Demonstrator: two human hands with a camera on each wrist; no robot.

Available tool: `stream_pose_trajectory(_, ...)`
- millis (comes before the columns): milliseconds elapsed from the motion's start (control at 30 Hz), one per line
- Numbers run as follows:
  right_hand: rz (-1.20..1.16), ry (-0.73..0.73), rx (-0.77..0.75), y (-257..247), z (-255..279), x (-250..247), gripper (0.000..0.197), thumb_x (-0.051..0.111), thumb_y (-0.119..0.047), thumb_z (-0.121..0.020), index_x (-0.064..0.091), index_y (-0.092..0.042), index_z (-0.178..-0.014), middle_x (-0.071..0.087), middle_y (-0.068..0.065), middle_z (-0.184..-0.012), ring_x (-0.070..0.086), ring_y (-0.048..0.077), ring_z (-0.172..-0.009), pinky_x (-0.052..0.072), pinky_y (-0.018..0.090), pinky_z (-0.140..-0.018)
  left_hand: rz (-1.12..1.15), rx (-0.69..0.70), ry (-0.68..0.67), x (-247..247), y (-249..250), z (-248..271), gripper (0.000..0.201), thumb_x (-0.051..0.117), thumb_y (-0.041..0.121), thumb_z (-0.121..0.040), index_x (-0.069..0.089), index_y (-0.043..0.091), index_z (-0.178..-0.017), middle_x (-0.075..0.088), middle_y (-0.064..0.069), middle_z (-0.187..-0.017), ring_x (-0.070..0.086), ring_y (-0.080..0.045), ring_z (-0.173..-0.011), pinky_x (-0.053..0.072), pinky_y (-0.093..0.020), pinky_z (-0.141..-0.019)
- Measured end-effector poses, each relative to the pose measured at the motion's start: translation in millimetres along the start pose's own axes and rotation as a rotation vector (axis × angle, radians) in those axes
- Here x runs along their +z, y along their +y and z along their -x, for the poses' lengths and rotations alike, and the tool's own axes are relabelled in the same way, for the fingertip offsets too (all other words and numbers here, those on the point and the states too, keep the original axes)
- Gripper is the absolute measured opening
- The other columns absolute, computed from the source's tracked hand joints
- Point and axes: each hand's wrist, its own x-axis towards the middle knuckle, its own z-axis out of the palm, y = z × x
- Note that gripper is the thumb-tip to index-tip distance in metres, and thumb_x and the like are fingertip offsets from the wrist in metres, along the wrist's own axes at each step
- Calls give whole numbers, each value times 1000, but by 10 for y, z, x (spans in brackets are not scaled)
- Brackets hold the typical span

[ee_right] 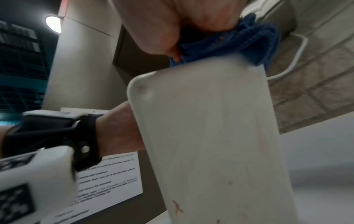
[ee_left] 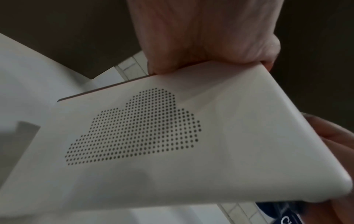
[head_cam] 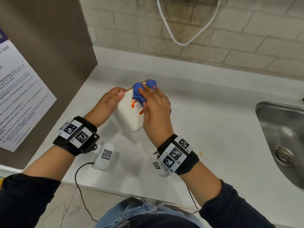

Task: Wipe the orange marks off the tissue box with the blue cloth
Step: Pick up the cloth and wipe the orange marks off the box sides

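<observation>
Left hand [head_cam: 109, 100] grips tissue box [head_cam: 127, 116], tilted off counter [head_cam: 213, 129]. Right hand [head_cam: 156, 109] clutches blue cloth [head_cam: 139, 91] against orange marks [head_cam: 133, 102].

**Right wrist view: cloth against the box edge**

Right hand [ee_right: 172, 25], at 12 o'clock, grips the blue cloth [ee_right: 254, 44] against the top edge of the white tissue box [ee_right: 220, 136]. Faint orange marks [ee_right: 177, 206] lie toward 6 o'clock. Left wrist band [ee_right: 57, 136] at 9 o'clock.

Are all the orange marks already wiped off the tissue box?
No, orange marks still show on the tissue box beside the blue cloth.
</observation>
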Motion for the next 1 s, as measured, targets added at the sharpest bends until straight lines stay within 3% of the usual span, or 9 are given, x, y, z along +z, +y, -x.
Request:
stream_pose_trajectory(200, 84, -204, -222, -104, -101, 75, 44, 51, 0, -64, 62, 2, -106, 64, 23, -113, 55, 46, -109, 36, 44, -97, 55, -63, -7, -106, -18, -95, 52, 39, 57, -73, 59, 14, -94, 63, -7, -93, 58, -16, -87, 44, -31, -84)
stream_pose_trajectory(333, 40, -343, -323, -12, -72, 32, 43, 34, -3, -77, 61, -7, -110, 63, 14, -118, 50, 39, -113, 31, 40, -96, 90, -88, -34, -133, 19, -157, 35, 41, 47, -76, 58, 17, -83, 71, 13, -68, 62, 1, -69, 49, -14, -71)
stream_pose_trajectory(400, 13, -417, -388, -15, -81, -13, 44, 31, -2, -74, 62, -7, -105, 66, 12, -112, 53, 36, -109, 36, 41, -94, 84, -107, -13, -174, 13, -168, 45, 43, 55, -71, 60, 18, -90, 71, 4, -85, 63, -11, -83, 47, -28, -84)
stream_pose_trajectory(467, -24, -479, -424, -31, -99, -77, 45, 28, 0, -72, 64, -5, -98, 69, 12, -102, 57, 35, -97, 37, 40, -89, 56, -112, -30, -213, 6, -150, 58, 41, 58, -72, 60, 13, -103, 65, -18, -109, 59, -31, -100, 42, -45, -95)
stream_pose_trajectory(533, -56, -537, -420, -31, -86, -162, 44, 26, -1, -72, 64, -4, -93, 69, 12, -94, 59, 35, -88, 38, 38, -83, 30, -103, -59, -224, 10, -139, 63, 39, 58, -76, 58, 9, -110, 58, -29, -119, 55, -39, -108, 39, -54, -99)
stream_pose_trajectory(733, 42, -642, -351, 175, 71, -496, 39, 28, -7, -74, 63, -9, -90, 67, 7, -87, 52, 27, -80, 41, 38, -78, -2, -50, -83, -213, -21, -120, 43, 40, 61, -75, 61, 29, -96, 63, -1, -96, 58, -11, -87, 42, -33, -83)
stream_pose_trajectory(833, 105, -543, -230, 396, 194, -710, 39, 28, -10, -75, 63, -12, -93, 66, 5, -85, 56, 23, -80, 47, 37, -77, 5, -42, -82, -212, -39, -118, 43, 43, 63, -73, 61, 32, -95, 68, 11, -90, 60, -4, -86, 45, -22, -81)
stream_pose_trajectory(900, -7, -339, -66, 447, 200, -840, 35, 31, -10, -79, 62, -12, -94, 65, 1, -86, 56, 12, -82, 45, 22, -80, -12, -18, -93, -169, -14, -110, 38, 40, 58, -72, 59, 32, -91, 69, 21, -81, 60, 5, -78, 44, -9, -71)
stream_pose_trajectory(1000, -287, -92, 176, 415, 157, -935, 25, 36, -9, -91, 58, -19, -98, 64, -16, -93, 59, 0, -90, 43, 11, -82, -42, 4, -119, -105, 3, -78, 37, 39, 58, -72, 58, 32, -92, 67, 17, -85, 58, 7, -78, 42, -7, -69)
